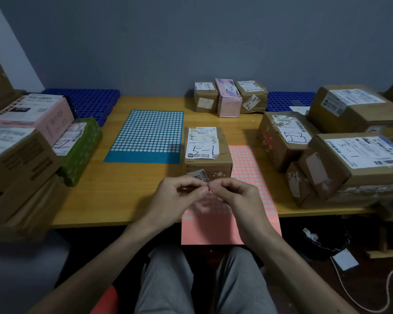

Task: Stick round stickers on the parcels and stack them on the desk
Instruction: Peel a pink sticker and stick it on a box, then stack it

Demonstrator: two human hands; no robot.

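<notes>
A brown cardboard parcel (208, 165), white label hand-marked "5-1", stands on the wooden tabletop (123, 182) between a blue sticker sheet (145, 137) and a pink sticker sheet (247, 164). Just in front of it, the left hand (179, 197) and right hand (235, 196) meet fingertip to fingertip. Each grip is pinched narrow, but I cannot tell whether either holds a sticker.
</notes>
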